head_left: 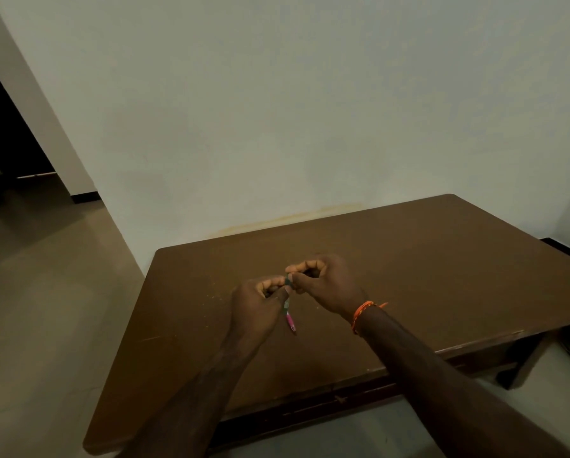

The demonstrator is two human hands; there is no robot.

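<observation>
Pink-ended slim grey stick (290, 321) is hovering over the brown wooden table (442, 276), mid-top. We're gripping its shaft w/ left hand (260, 302) and pinching its top end w/ right hand (324, 282), which is wearing an orange thread wristband (362, 313).

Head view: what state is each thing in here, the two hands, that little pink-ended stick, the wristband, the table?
Left hand: curled round the pink-ended stick, holding it.
Right hand: fingertips pinching the stick's grey top.
Pink-ended stick: held in both hands, tilted, pink end down.
Wristband: orange, tied round the right wrist.
Table: standing by the wall, pale specks scattered near the left hand.
</observation>
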